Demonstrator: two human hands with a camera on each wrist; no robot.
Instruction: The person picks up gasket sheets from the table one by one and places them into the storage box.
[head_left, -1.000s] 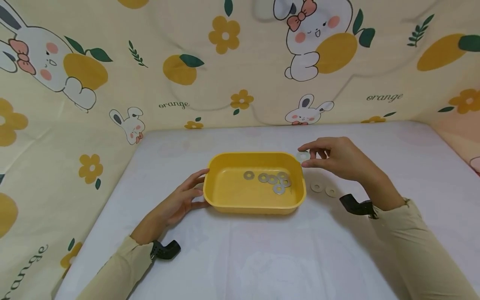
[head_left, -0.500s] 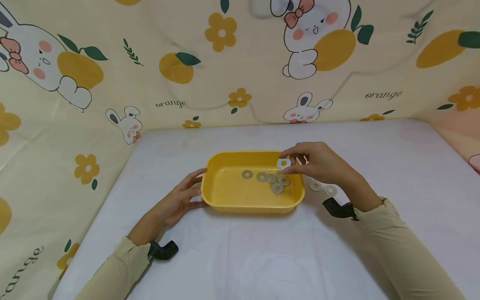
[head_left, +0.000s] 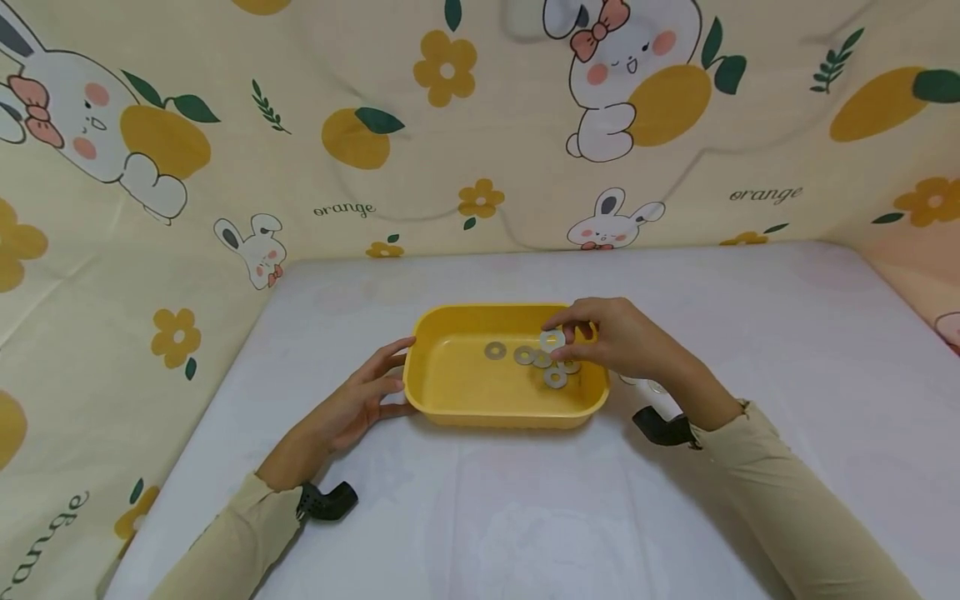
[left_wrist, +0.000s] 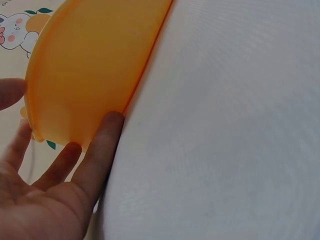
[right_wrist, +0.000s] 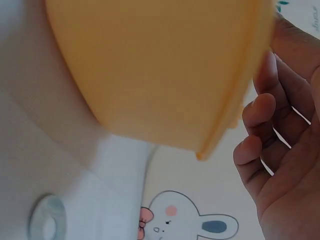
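Pinching one washer (head_left: 546,341): right hand (head_left: 626,337), thumb and finger clamped, over two-o'clock side of yellow tray (head_left: 450,375). Left hand (head_left: 352,408), fingers apart, touching its nine-o'clock wall. Below: loose washers (head_left: 555,385). Risk: slack pinch may drop it skidding across them.

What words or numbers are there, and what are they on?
"orange": cloth, back, left of middle.
"orange": same cloth, back, right.
"ange": same cloth, lower left, start cut off.
Too small or cut off: cloth lettering at the wrist views' top edges.
No numbers; nothing readable on tray or washers.
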